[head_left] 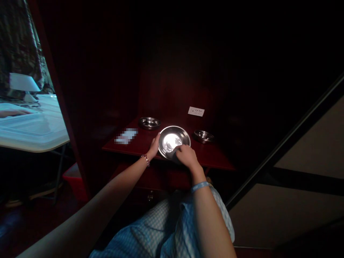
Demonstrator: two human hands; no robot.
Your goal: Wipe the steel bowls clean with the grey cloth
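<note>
My left hand (154,147) grips the left rim of a shiny steel bowl (173,133), which is tilted toward me above the front of a dark red shelf (220,159). My right hand (187,155) is closed on a dark grey cloth (172,154), pressed against the bowl's lower right inner side. Its fingertips are partly hidden by the hand itself. Behind and to the left stands a second steel bowl (149,123). A third steel bowl (203,136) sits on the shelf to the right.
A blurred-out white item (126,136) lies at the shelf's left. A socket plate (196,111) is on the back wall. At far left, another person's hand (18,113) rests on a white table (43,125) with a lamp (24,84). A red bin (76,181) stands below.
</note>
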